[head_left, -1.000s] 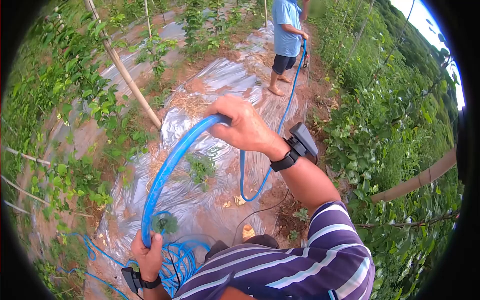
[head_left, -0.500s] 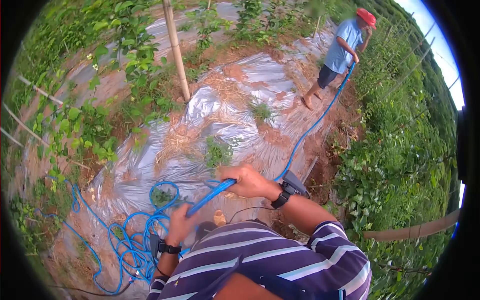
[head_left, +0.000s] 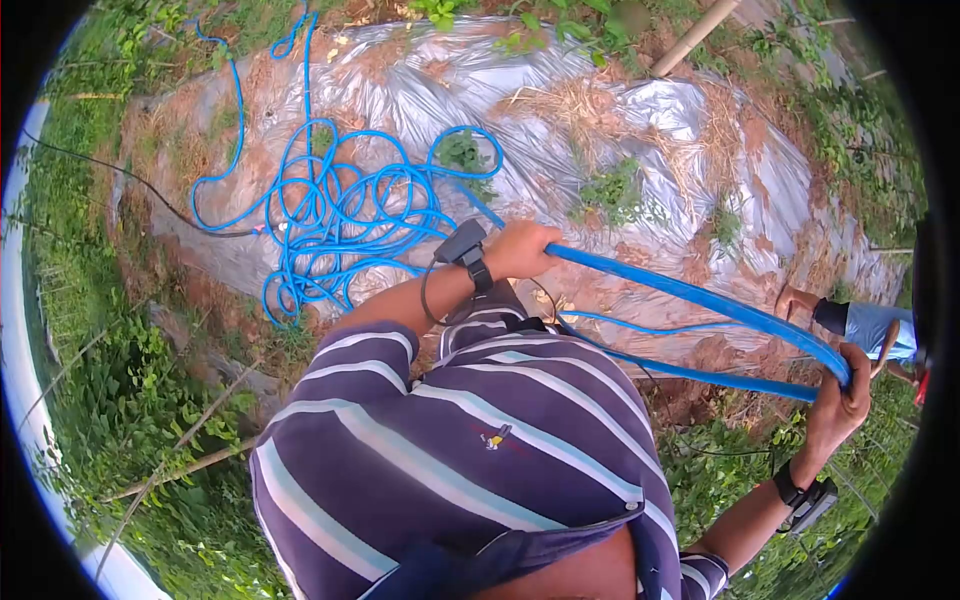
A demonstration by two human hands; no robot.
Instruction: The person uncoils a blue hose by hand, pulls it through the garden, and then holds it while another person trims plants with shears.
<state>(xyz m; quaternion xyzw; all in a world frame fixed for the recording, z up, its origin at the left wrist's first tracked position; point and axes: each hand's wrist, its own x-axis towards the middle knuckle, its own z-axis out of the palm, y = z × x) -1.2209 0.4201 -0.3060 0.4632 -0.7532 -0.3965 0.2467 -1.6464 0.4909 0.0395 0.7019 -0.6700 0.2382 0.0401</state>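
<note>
A blue hose [head_left: 680, 291] runs taut between my two hands. My left hand [head_left: 522, 249], in front of my body, is closed around it. Out at the right, my right hand [head_left: 840, 400] is wrapped round the hose where it bends back on itself. From that bend, a length of hose runs back toward my waist, below the upper stretch. Beyond my left hand lies a tangled heap of the same blue hose [head_left: 330, 243], in loose loops on the ground.
Silvery plastic sheeting [head_left: 440, 85] covers the ground, with straw [head_left: 575, 105], soil and weeds on it. A wooden pole [head_left: 697, 38] stands at the top. At the right edge another person [head_left: 870, 325] is partly cut off. A black cable [head_left: 150, 185] trails at left; green plants border both sides.
My right hand has swung far out to the right with the hose, widening the gap between my hands. The view has tilted down and turned, moving the other person to the right edge.
</note>
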